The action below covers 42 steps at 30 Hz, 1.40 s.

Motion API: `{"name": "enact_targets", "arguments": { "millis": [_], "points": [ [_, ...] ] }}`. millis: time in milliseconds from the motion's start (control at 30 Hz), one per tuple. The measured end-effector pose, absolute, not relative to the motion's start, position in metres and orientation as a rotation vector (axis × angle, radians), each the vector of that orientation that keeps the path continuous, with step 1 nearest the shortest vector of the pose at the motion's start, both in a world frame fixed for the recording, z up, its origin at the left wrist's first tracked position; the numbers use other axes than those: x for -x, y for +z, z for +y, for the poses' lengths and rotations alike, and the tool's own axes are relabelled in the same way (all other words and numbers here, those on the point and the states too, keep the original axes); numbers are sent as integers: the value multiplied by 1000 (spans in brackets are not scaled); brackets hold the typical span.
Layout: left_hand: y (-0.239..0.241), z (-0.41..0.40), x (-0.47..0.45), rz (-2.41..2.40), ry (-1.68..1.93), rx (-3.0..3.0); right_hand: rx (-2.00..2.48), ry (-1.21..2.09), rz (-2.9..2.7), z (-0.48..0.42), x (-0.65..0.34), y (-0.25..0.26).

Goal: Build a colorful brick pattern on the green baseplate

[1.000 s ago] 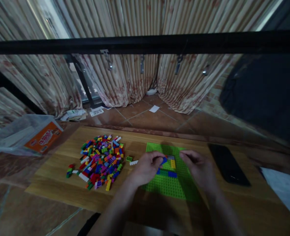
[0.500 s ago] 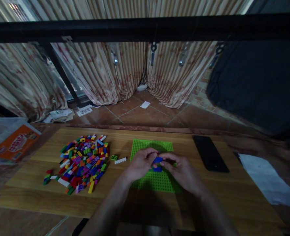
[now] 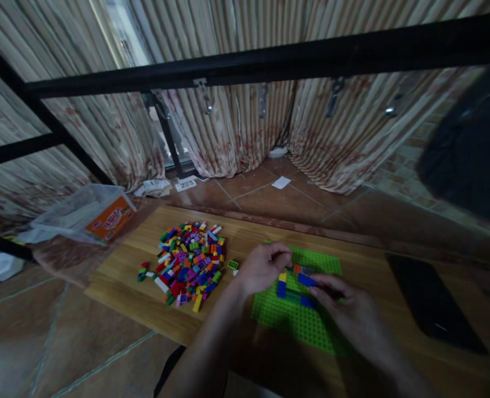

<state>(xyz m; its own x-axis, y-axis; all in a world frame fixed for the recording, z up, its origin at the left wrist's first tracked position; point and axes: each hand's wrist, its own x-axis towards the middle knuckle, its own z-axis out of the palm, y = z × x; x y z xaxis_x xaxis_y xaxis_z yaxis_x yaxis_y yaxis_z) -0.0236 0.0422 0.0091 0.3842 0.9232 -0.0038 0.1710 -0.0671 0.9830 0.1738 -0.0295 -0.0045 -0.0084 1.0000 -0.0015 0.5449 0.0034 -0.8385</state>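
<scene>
A green studded baseplate [image 3: 295, 326] lies under both hands. On it stands a low frame of toy bricks, with a yellow brick [image 3: 283, 277], a blue brick below it [image 3: 282, 289] and an orange brick [image 3: 297, 268] showing. My right hand [image 3: 348, 304] pinches a blue brick [image 3: 307, 280] between thumb and fingertips, above the frame's right side. My left hand [image 3: 265, 268] hovers at the frame's upper left, its fingers loosely curled and apart, with no brick visible in them. Part of the frame's far side is hidden by the hands.
A heap of mixed toy bricks [image 3: 191, 262] covers the table's left part. Beside it lie a lime brick [image 3: 233, 265] and a partly covered white one. A black phone [image 3: 433, 301] rests at right. A clear plastic box [image 3: 79, 213] stands beyond the table's left end.
The view has turned left, so the table appears shifted right. My left hand has come away from the blue brick, and the hands are farther apart. My right hand still holds that brick.
</scene>
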Motion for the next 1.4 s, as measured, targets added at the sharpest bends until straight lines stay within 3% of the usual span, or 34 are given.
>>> {"name": "enact_targets", "arguments": {
  "millis": [233,367,567,900,1400],
  "points": [
    [31,59,79,1110,1183,-1432,1507,802,-1840,-25,-122,-14],
    [46,59,134,1392,1287,-1453,1415,746,-2003,-21,-88,-23],
    [51,49,189,1835,1142,-1520,1299,688,-2216,-17,-45,-24],
    [53,42,210,1848,1186,-1511,1272,640,-2032,-16,-17,-30],
    [83,16,255,1382,2205,-625,1206,719,-1876,-14,4,-37]
  ]
}}
